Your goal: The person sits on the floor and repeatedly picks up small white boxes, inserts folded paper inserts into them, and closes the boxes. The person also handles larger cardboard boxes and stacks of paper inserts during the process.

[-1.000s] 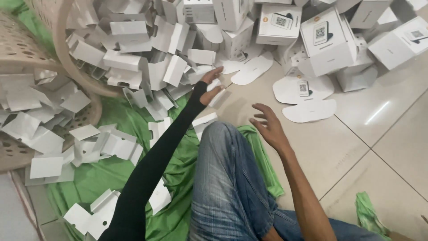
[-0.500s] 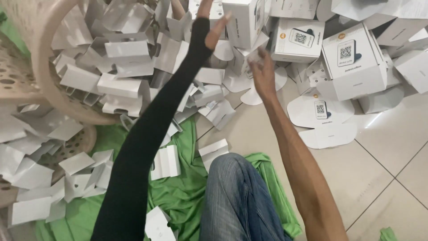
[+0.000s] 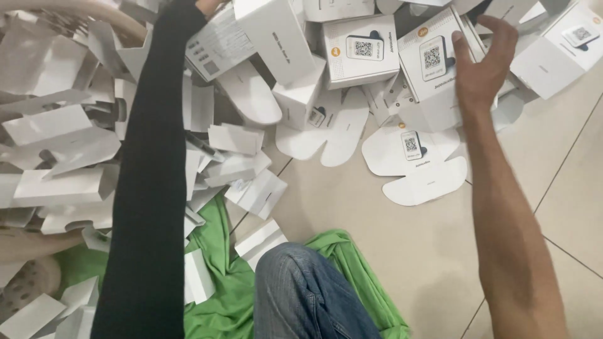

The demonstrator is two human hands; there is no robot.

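Note:
My right hand (image 3: 482, 63) reaches forward to a white carton with a square code patch (image 3: 427, 59). Its thumb lies on the carton's front face and its fingers curl over the right edge. My left arm, in a black sleeve (image 3: 151, 188), stretches up over a heap of folded white card pieces (image 3: 56, 144). Only a sliver of my left hand (image 3: 210, 5) shows at the top edge, beside a tilted white carton (image 3: 276, 37); its fingers are out of frame.
More white cartons (image 3: 361, 50) crowd the far side. Flat die-cut card blanks (image 3: 418, 166) lie on the beige tiled floor (image 3: 402, 251). A green cloth (image 3: 226, 295) lies under my jeans-clad knee (image 3: 308, 295). A woven basket rim (image 3: 81, 9) curves at top left.
Both arms have stretched further forward and the view has closed in on the pile. My right hand has moved right, from the loose blanks onto the coded carton.

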